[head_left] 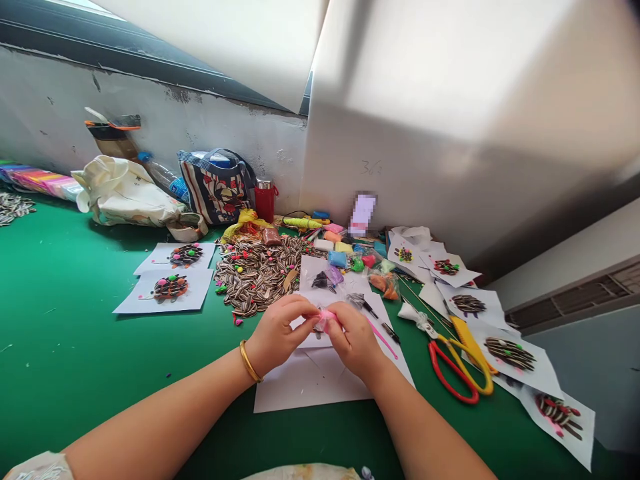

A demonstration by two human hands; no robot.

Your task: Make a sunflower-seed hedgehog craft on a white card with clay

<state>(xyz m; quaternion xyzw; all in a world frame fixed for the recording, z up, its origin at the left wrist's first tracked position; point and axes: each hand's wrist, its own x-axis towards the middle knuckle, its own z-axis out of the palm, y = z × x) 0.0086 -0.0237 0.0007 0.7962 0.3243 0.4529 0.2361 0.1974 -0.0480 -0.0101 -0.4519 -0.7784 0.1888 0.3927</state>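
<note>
Left hand [280, 328] and right hand [359, 337]: fingers pinching a pink film-wrapped lump [327, 322], probably clay, above white paper [320, 388]. Possible trouble: too hard a tug tears the film, dropping the lump.

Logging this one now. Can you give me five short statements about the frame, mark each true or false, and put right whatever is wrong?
1. The left hand and the right hand meet at a small pink piece. True.
2. The scissors lie to the left of the striped seed pile. False: they lie to its right.
3. The gold bangle is worn on the right arm. False: it is on the left arm.
4. A red flask stands to the right of the patterned bag. True.
5. The tabletop is green. True.
</note>
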